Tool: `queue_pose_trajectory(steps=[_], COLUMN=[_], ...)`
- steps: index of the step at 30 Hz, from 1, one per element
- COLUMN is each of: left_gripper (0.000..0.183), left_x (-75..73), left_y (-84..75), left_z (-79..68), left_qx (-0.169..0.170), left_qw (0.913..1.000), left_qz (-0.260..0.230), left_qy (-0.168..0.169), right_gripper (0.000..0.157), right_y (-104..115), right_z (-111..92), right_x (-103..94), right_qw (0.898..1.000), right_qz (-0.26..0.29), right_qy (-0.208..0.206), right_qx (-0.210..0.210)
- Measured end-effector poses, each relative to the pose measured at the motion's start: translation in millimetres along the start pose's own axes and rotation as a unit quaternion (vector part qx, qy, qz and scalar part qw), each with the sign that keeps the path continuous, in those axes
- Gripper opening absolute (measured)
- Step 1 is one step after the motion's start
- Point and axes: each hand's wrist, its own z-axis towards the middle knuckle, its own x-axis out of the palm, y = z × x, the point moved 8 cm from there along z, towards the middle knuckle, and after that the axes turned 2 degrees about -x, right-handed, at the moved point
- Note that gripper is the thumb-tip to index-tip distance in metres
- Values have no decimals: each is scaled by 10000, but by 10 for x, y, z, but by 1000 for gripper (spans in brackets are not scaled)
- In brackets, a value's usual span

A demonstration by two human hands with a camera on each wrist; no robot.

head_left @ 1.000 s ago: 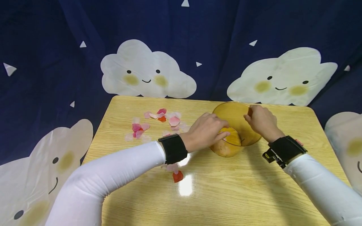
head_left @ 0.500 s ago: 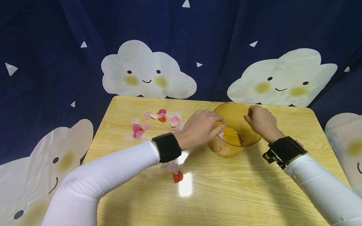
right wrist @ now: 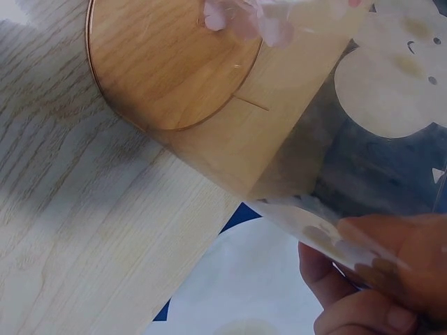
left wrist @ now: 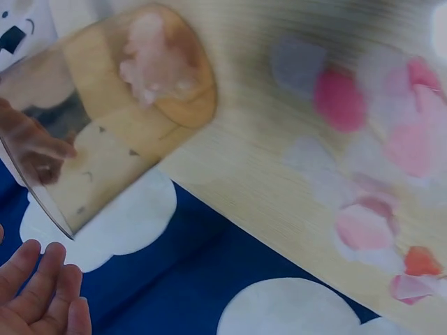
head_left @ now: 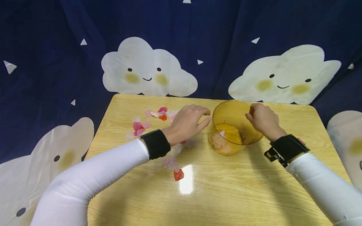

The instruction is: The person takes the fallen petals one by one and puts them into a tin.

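Observation:
A transparent amber cylinder-shaped container [head_left: 232, 110] stands on the wooden table, its mouth facing up. Pale pink petals [head_left: 220, 142] lie at the bottom of it, seen through the wall. My right hand [head_left: 264, 121] grips the rim on the right side; in the right wrist view the thumb [right wrist: 398, 241] is inside the wall and curled fingers are outside. Just left of the rim, my left hand [head_left: 186, 123] hovers with fingers loosely bent and nothing between them. In the left wrist view its fingertips [left wrist: 50, 262] are close to the container's mouth.
Loose pink, white and red petals [head_left: 138, 126] are scattered over the left half of the table [head_left: 226, 194]. A single red petal [head_left: 178, 174] lies nearer the front, beside paler ones. A dark blue curtain [head_left: 215, 31] with white clouds hangs behind the table's far edge.
My left hand has let petals go into the container and drawn back left, out over the table. The right hand keeps its grip on the rim.

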Motion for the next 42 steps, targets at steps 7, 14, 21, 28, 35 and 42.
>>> queue_pose_trajectory(steps=[7,14,21,28,35,42], left_gripper=[26,25,25,24,19,19], left_x=[-16,-26,-18,182,313,377], left_y=[203,356,569,676,717,757], left_z=[-88,-200,-382,-582,-747,-902], left_qx=[-339,-618,-1042,-1111,-1096,-1057], left_qw=[9994,9980,9938,9925,9930,9937], left_qz=[22,-133,-393,-484,-428,-353], left_qy=[103,85,34,142,36,73], right_gripper=[22,23,24,23,23,23], right_y=[12,12,32,14,-8,-5], right_z=[15,11,9,-6,-26,-11], right_x=[-14,-16,-12,-8,16,-1], right_qw=[10000,10000,10000,10000,10000,10000], right_qz=[13,12,6,-15,-6,-36], right_qy=[-7,-4,-54,-12,-20,-28], right_qx=[-14,-12,-17,0,3,22])
